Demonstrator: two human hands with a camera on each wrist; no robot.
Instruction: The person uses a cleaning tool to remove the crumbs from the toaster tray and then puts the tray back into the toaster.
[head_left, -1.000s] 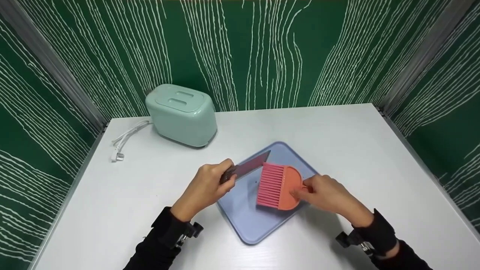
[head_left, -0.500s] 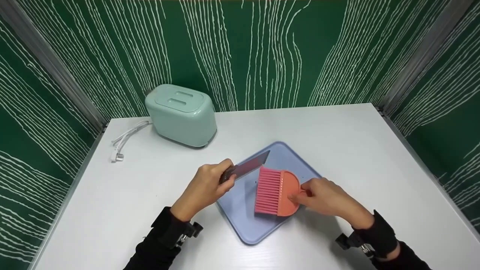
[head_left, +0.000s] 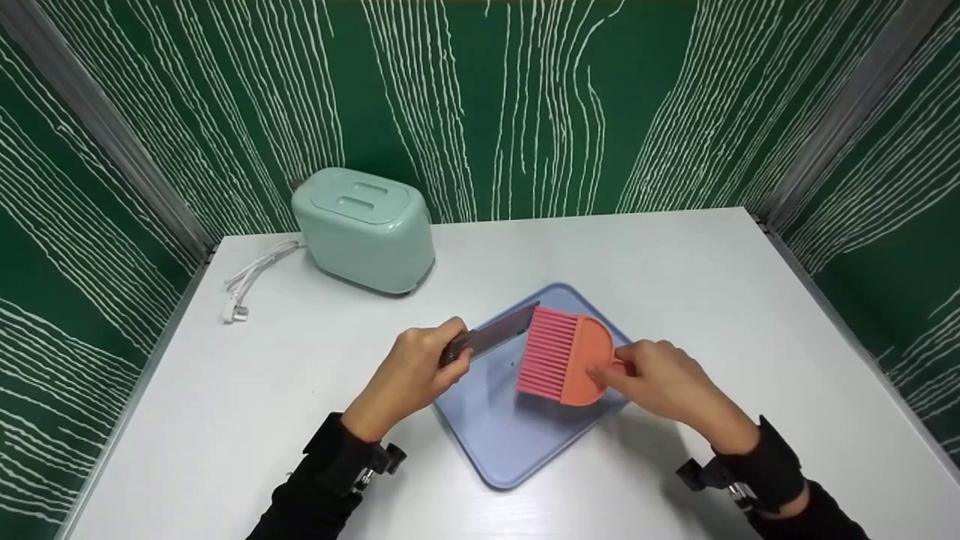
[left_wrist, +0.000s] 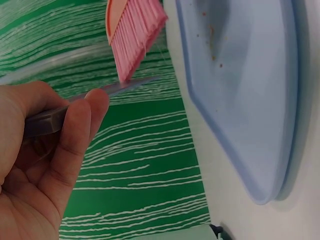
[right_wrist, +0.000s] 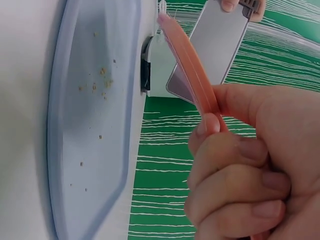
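A white counter [head_left: 712, 315] carries the blue tray [head_left: 495, 450]; above it, the right hand [head_left: 664, 379] pinches the orange brush [head_left: 591, 367] in curled fingers, its pink bristles [head_left: 550, 352] at the tip end of the flat-bladed tool [head_left: 499, 334], which the left hand [head_left: 420, 367] grips in its own fingers; doing this well likely calls for a steady tool, short light strokes and both things over the tray, so anything loosened joins the crumbs [right_wrist: 103, 71] lying there

Sleeves [head_left: 300, 502] are just black. Chunky black cuff [head_left: 337, 454] right behind the left hand [head_left: 420, 367], 1 more cuff [head_left: 763, 469] behind the right hand [head_left: 666, 377], each with a black block [head_left: 395, 459] and silvery bit [head_left: 364, 480] thumb-side.
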